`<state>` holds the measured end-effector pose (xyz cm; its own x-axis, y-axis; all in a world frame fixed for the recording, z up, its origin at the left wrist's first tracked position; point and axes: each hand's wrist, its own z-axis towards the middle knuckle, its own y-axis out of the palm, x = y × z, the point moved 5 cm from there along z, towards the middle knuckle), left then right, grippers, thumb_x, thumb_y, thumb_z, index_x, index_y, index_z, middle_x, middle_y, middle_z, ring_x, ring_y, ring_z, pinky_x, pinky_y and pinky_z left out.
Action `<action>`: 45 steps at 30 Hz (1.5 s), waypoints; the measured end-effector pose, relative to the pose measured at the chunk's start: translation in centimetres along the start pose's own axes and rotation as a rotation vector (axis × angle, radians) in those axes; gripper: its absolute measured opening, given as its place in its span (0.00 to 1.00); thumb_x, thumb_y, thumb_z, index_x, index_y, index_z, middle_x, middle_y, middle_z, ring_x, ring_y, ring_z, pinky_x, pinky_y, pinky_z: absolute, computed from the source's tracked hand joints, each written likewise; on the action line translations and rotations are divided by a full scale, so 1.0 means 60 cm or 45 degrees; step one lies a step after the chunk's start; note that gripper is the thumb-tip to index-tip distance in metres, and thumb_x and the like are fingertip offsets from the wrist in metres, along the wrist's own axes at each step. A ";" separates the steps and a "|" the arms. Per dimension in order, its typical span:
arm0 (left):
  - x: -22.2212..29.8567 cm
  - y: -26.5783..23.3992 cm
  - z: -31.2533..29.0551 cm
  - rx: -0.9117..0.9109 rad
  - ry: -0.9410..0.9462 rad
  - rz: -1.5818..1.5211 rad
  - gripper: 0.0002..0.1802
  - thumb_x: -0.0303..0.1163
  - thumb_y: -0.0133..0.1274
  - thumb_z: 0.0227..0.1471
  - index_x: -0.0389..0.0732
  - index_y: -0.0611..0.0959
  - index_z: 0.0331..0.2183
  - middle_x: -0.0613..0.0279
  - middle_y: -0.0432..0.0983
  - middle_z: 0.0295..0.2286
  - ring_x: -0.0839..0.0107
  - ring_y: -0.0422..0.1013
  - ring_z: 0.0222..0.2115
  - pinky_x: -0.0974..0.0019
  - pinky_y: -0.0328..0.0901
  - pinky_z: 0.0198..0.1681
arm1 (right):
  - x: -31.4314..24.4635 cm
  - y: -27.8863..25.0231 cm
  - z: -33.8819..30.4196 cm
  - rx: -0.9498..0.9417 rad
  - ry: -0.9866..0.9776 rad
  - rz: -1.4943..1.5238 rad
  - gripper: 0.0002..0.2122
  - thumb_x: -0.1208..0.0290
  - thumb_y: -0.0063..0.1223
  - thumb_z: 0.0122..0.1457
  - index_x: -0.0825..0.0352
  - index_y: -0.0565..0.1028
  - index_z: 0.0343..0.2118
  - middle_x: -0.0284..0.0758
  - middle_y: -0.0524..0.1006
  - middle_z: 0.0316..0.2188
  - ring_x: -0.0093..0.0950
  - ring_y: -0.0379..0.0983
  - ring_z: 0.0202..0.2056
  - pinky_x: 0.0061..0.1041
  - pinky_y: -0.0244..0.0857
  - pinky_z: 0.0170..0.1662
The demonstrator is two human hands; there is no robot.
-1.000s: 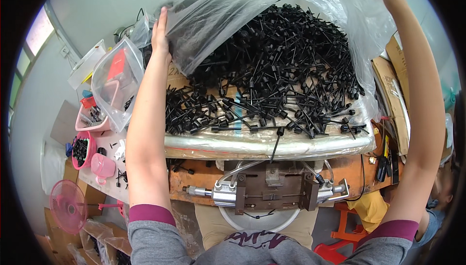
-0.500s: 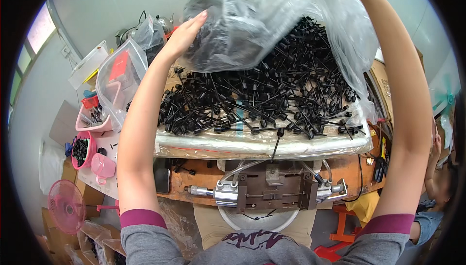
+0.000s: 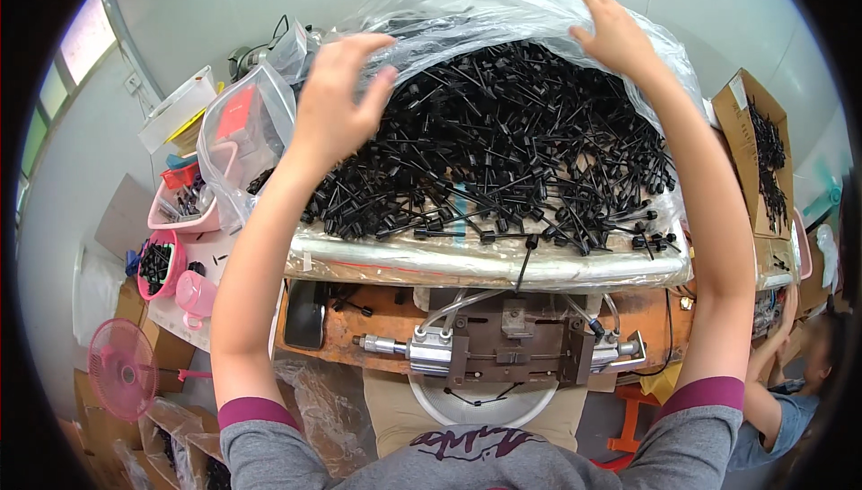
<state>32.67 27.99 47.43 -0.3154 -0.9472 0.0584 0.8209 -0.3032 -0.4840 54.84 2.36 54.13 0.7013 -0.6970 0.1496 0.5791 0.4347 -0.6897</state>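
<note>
We see both hands raised over a big heap of black plastic parts (image 3: 512, 158) that covers the table (image 3: 485, 265). The left hand (image 3: 337, 104) hangs above the left side of the heap with fingers spread and bent — it grips nothing, and its fingertips sit at the lower edge of a clear plastic bag (image 3: 476, 5). The right hand (image 3: 615, 32) lies on the right side of that bag, fingers curled over the film and pressing it; whether it pinches the film we cannot tell. The bag arches over the far part of the heap, crumpled and see-through, with black parts showing under it.

Below the table's front edge sits a metal device (image 3: 503, 351) with tubes. To the left stand another clear bag (image 3: 242, 144) holding a red thing, a pink basket (image 3: 184, 207) and a pink cup (image 3: 193, 295) — and lower down, a pink fan (image 3: 121, 369). On the right, an open cardboard box (image 3: 759, 144) holds more black parts.
</note>
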 end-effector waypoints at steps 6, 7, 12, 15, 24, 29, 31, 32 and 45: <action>0.046 0.011 -0.011 -0.110 0.185 0.247 0.15 0.27 0.57 0.54 0.41 0.81 0.45 0.58 0.79 0.42 0.59 0.72 0.47 0.56 0.64 0.53 | -0.158 -0.037 -0.158 -0.214 -0.294 0.426 0.08 0.71 0.58 0.57 0.64 0.77 0.38 0.38 0.78 0.35 0.37 0.76 0.42 0.34 0.71 0.44; 0.079 0.001 -0.015 -0.090 0.169 0.191 0.14 0.27 0.58 0.52 0.41 0.82 0.43 0.58 0.79 0.41 0.57 0.73 0.45 0.55 0.64 0.52 | -0.169 -0.038 -0.188 -0.259 -0.349 0.470 0.07 0.72 0.58 0.55 0.64 0.77 0.37 0.37 0.77 0.34 0.37 0.75 0.40 0.34 0.71 0.43; 0.219 0.013 -0.103 -0.468 -0.045 -0.211 0.07 0.30 0.62 0.49 0.42 0.83 0.33 0.62 0.79 0.33 0.63 0.75 0.35 0.62 0.70 0.36 | -0.213 -0.079 -0.295 -0.410 -0.447 0.818 0.08 0.81 0.58 0.48 0.65 0.78 0.32 0.36 0.72 0.30 0.38 0.72 0.36 0.34 0.68 0.38; 0.262 0.029 -0.155 -0.534 -0.130 -0.298 0.07 0.33 0.62 0.49 0.43 0.83 0.32 0.63 0.77 0.30 0.63 0.74 0.34 0.61 0.70 0.36 | -0.242 -0.091 -0.346 -0.431 -0.595 0.545 0.05 0.79 0.57 0.44 0.64 0.78 0.27 0.33 0.71 0.31 0.32 0.69 0.39 0.31 0.65 0.42; 0.235 0.051 -0.177 -0.329 -0.213 0.025 0.11 0.30 0.63 0.47 0.41 0.84 0.36 0.61 0.78 0.33 0.59 0.73 0.37 0.58 0.69 0.41 | -0.227 -0.074 -0.405 -0.320 -0.564 0.440 0.04 0.71 0.55 0.56 0.63 0.72 0.31 0.32 0.71 0.32 0.29 0.69 0.39 0.30 0.61 0.42; 0.198 0.059 -0.195 -0.420 -0.291 0.129 0.14 0.30 0.64 0.44 0.42 0.85 0.36 0.60 0.80 0.32 0.58 0.74 0.38 0.57 0.69 0.43 | -0.187 -0.108 -0.434 -0.122 0.395 1.119 0.06 0.76 0.54 0.62 0.67 0.71 0.40 0.36 0.75 0.27 0.25 0.72 0.24 0.26 0.63 0.27; 0.188 0.070 -0.199 -0.467 -0.315 0.129 0.14 0.31 0.64 0.43 0.43 0.85 0.36 0.60 0.80 0.33 0.58 0.74 0.38 0.56 0.69 0.43 | -0.183 -0.107 -0.452 -0.071 0.719 1.475 0.07 0.76 0.56 0.62 0.68 0.72 0.42 0.33 0.75 0.28 0.15 0.68 0.18 0.19 0.59 0.20; 0.185 0.074 -0.197 -0.489 -0.316 0.142 0.14 0.32 0.64 0.43 0.43 0.85 0.36 0.60 0.80 0.33 0.58 0.74 0.38 0.56 0.69 0.44 | -0.185 -0.110 -0.462 -0.042 0.876 1.685 0.08 0.76 0.57 0.61 0.68 0.73 0.42 0.32 0.76 0.29 0.13 0.65 0.16 0.17 0.57 0.18; 0.202 0.090 -0.161 -0.504 -0.474 -0.207 0.08 0.29 0.64 0.48 0.38 0.82 0.31 0.59 0.80 0.29 0.63 0.79 0.32 0.63 0.71 0.38 | -0.229 -0.178 -0.611 -0.280 0.951 2.011 0.13 0.84 0.58 0.57 0.75 0.77 0.47 0.37 0.74 0.43 0.29 0.80 0.42 0.23 0.75 0.45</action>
<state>28.68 15.90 37.13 -0.1751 -0.8864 0.4286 0.5122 -0.4538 -0.7292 23.79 -13.60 33.48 0.1254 0.1608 -0.9790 -0.5107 0.8564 0.0752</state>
